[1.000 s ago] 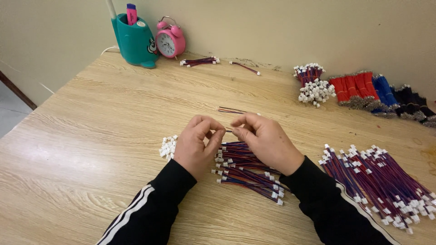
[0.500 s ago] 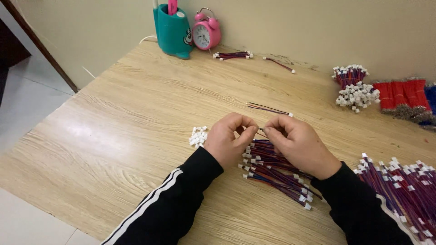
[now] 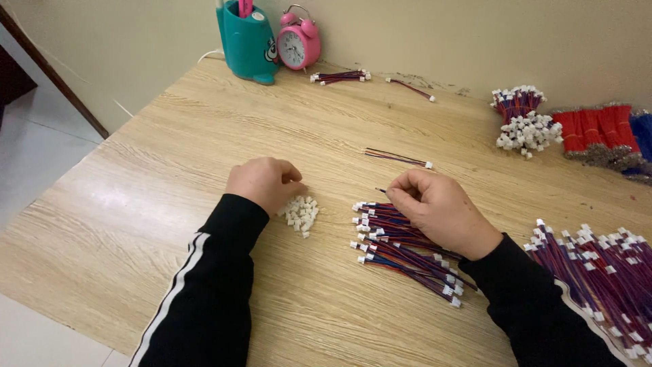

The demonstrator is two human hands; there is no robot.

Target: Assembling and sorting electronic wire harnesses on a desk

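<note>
On the table (image 3: 170,156) we see the connector pile (image 3: 301,213) just right of the left hand (image 3: 261,182), the wire bundle (image 3: 401,245) under the right hand (image 3: 441,211), and the clock (image 3: 297,42) behind, beside the holder (image 3: 248,41).

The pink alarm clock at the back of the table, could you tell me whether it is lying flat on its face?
No, the pink alarm clock stands upright beside the teal holder, its dial facing the camera.

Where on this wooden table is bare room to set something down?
Bare wood lies between the teal pen holder and the left hand, and along the near edge under the pile of white connectors. Crowded: around the right hand on the wire bundle, and the right side with the wire heap.
</note>
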